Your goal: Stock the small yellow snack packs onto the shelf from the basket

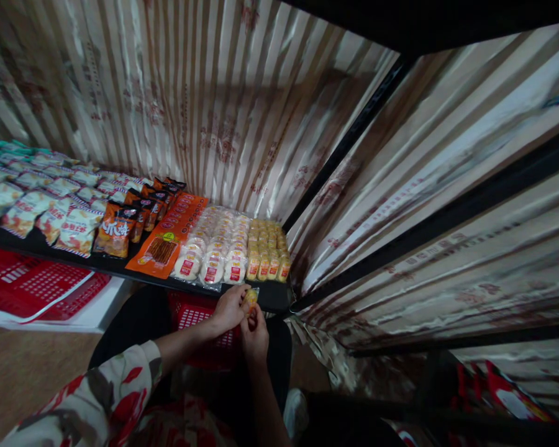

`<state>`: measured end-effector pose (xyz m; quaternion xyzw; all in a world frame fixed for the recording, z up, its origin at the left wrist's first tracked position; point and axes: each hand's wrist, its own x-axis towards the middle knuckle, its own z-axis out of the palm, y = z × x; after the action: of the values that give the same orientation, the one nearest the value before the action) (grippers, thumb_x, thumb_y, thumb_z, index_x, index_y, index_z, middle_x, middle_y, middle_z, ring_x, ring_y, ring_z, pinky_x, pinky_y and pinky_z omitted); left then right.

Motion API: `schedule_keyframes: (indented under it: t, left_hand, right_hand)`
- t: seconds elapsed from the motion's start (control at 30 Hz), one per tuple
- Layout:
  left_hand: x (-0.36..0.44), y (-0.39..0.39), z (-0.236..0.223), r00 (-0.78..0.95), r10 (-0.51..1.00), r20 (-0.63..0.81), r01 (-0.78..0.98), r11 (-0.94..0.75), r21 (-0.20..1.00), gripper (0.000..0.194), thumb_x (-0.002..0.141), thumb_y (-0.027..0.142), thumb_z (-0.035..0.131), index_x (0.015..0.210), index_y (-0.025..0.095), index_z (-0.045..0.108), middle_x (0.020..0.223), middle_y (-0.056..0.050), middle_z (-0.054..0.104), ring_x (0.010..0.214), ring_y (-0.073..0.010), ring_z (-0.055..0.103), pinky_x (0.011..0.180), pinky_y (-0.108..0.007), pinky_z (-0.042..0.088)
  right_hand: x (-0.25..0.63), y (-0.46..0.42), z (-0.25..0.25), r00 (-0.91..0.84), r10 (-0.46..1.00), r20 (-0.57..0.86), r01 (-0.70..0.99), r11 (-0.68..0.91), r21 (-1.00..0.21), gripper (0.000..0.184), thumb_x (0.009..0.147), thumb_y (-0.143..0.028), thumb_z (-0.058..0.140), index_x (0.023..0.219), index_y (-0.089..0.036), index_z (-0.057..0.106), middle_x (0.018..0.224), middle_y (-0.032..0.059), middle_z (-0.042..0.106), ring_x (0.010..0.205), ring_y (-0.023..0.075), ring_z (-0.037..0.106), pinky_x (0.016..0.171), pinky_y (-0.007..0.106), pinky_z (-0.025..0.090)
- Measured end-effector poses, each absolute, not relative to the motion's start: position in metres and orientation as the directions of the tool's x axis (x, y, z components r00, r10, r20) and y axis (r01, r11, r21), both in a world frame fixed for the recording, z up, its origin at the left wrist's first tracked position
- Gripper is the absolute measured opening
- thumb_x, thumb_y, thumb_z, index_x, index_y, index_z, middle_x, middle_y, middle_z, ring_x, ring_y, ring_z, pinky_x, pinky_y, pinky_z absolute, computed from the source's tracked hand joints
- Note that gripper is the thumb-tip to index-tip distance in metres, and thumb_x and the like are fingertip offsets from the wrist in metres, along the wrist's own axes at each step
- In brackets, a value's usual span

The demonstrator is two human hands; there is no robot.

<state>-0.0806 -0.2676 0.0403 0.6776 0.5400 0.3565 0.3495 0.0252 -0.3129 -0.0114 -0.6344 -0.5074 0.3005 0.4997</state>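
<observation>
Both hands meet just in front of the shelf edge. My left hand [230, 307] and my right hand [255, 332] pinch a small yellow snack packet [250, 297] between them, the left at its side and the right at its lower end. Beyond it, similar yellow packets [268, 248] stand in tight rows at the right end of the black shelf [270, 297]. White round packaged crackers [212, 264] fill the rows to their left. Below my hands, a red plastic basket [195, 315] sits between my legs, and its contents are mostly hidden.
Further left on the shelf are orange flat packs [161, 245], black-and-orange bags [116, 230] and several white snack bags [77, 230]. Another red basket [32, 282] is at the lower left. Black metal bars [354, 133] and a striped curtain [205, 105] enclose the back and right.
</observation>
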Motion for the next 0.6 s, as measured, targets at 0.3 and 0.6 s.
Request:
schedule_keyframes:
  t: [0.3, 0.6]
  left_hand:
    - [-0.06, -0.251, 0.048, 0.178, 0.973, 0.148, 0.504, -0.22, 0.835, 0.041, 0.074, 0.015, 0.048, 0.115, 0.017, 0.052, 0.101, -0.005, 0.061, 0.086, -0.0136, 0.057, 0.082, -0.025, 0.046]
    - [-0.039, -0.236, 0.059, 0.229, 0.966, 0.123, 0.501, -0.225, 0.836, 0.044, 0.075, 0.015, 0.049, 0.119, 0.019, 0.047, 0.1, -0.004, 0.061, 0.086, -0.0137, 0.058, 0.083, -0.028, 0.047]
  right_hand:
    - [0.037, -0.297, -0.006, 0.384, 0.91, 0.158, 0.478, -0.05, -0.877, 0.057, 0.075, -0.041, 0.048, 0.122, -0.008, 0.048, 0.112, 0.0175, 0.058, 0.09, 0.0223, 0.061, 0.079, 0.034, 0.049]
    - [0.048, -0.28, 0.002, 0.422, 0.856, 0.299, 0.622, -0.034, -0.783, 0.055, 0.076, -0.035, 0.042, 0.121, -0.004, 0.047, 0.114, 0.0204, 0.056, 0.1, 0.0259, 0.055, 0.084, 0.037, 0.045]
